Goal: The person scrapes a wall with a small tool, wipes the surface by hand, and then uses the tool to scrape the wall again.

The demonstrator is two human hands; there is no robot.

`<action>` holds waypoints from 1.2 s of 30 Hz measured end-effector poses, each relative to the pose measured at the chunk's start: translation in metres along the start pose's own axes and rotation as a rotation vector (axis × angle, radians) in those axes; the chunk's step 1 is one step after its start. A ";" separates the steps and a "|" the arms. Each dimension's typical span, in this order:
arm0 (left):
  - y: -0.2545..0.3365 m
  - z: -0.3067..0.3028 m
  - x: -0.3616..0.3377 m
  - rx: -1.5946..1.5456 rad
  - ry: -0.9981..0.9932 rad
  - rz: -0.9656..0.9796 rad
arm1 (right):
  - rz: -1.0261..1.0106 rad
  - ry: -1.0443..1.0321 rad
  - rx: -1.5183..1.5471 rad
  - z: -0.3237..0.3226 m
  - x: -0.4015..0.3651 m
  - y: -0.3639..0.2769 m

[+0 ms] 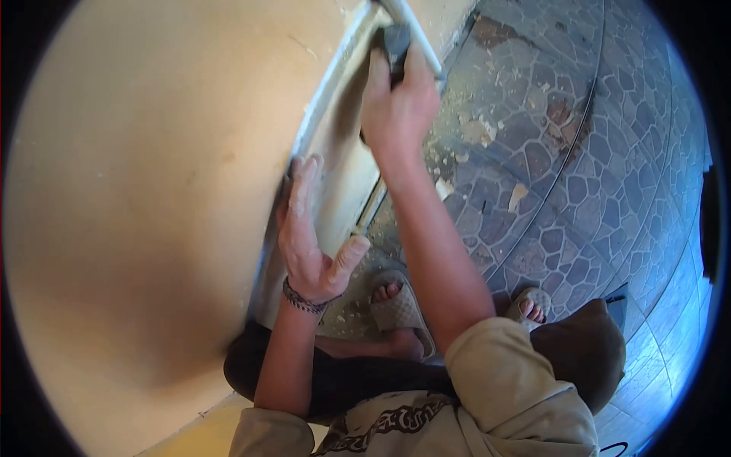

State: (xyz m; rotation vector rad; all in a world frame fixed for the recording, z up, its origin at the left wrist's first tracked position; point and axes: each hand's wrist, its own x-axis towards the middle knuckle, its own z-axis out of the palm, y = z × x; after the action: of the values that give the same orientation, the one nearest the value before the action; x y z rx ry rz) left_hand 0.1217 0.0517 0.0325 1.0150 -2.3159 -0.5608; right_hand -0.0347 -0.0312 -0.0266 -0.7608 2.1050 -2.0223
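Observation:
My right hand (400, 110) is closed around a tool with a dark grey, blocky end (396, 42). Its exact kind I cannot make out, since my fingers cover most of it. The tool is at the upper end of a pale ledge (335, 183) that runs along the wall's foot, beside a white strip or pipe (417, 34). Lower down, my left hand (308, 240) lies open and dusty against the ledge's raised edge, fingers pointing up and thumb out to the side. A braided bracelet (303, 298) circles the left wrist.
A yellow-orange wall (152, 190) fills the left side. Pale chips (478, 131) and crumbs are scattered on the stone-patterned floor (563, 221). Across it runs a thin dark cable (563, 164). My slippered feet (400, 312) are close below the ledge.

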 end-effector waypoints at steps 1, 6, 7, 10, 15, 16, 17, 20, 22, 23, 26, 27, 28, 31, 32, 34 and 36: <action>-0.002 0.000 0.000 0.016 -0.001 0.014 | 0.044 -0.033 0.033 -0.005 -0.008 -0.012; -0.004 -0.002 -0.002 0.053 -0.001 0.033 | 0.055 -0.005 0.142 0.001 -0.003 0.004; -0.002 -0.003 -0.008 0.069 -0.020 0.017 | 0.109 -0.029 0.159 -0.002 -0.010 0.009; -0.004 -0.006 0.001 0.108 -0.028 0.050 | 0.207 -0.043 0.248 0.001 0.002 0.006; -0.002 -0.006 -0.002 0.124 -0.042 0.035 | 0.107 -0.094 0.197 -0.001 -0.018 -0.005; -0.002 -0.006 -0.003 0.135 -0.046 0.036 | 0.076 -0.082 0.199 0.002 -0.021 -0.003; -0.001 -0.006 -0.002 0.144 -0.048 0.041 | 0.041 -0.067 0.201 0.007 -0.023 0.000; -0.001 -0.006 -0.001 0.137 -0.057 0.043 | 0.041 -0.085 0.160 0.007 -0.023 -0.002; -0.001 -0.005 -0.001 0.139 -0.061 0.044 | 0.082 -0.111 0.130 0.001 -0.024 -0.010; -0.001 -0.005 -0.002 0.151 -0.061 0.045 | 0.049 -0.093 0.120 0.002 -0.032 -0.009; 0.001 -0.005 -0.003 0.172 -0.061 0.048 | 0.022 -0.098 0.179 0.000 -0.068 -0.012; 0.001 -0.005 -0.001 0.175 -0.064 0.048 | 0.010 -0.100 0.174 0.000 -0.065 -0.015; -0.001 -0.004 0.002 0.154 -0.055 0.048 | 0.002 -0.098 0.152 0.002 -0.056 -0.013; 0.001 -0.004 -0.002 0.115 -0.048 0.029 | 0.017 -0.126 0.082 0.002 -0.019 -0.004; 0.003 -0.005 -0.007 0.125 -0.055 0.025 | 0.042 -0.137 0.097 -0.001 -0.017 -0.009; 0.002 -0.005 0.001 0.148 -0.052 0.066 | -0.036 -0.143 0.128 -0.004 -0.038 -0.008; -0.003 -0.002 0.001 0.060 -0.015 0.034 | -0.049 -0.200 0.167 -0.008 -0.061 -0.012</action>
State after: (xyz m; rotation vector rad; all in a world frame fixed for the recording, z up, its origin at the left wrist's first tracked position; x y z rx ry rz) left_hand 0.1237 0.0486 0.0330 1.0000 -2.3716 -0.4897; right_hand 0.0177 0.0028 -0.0297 -0.9491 1.8019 -2.0204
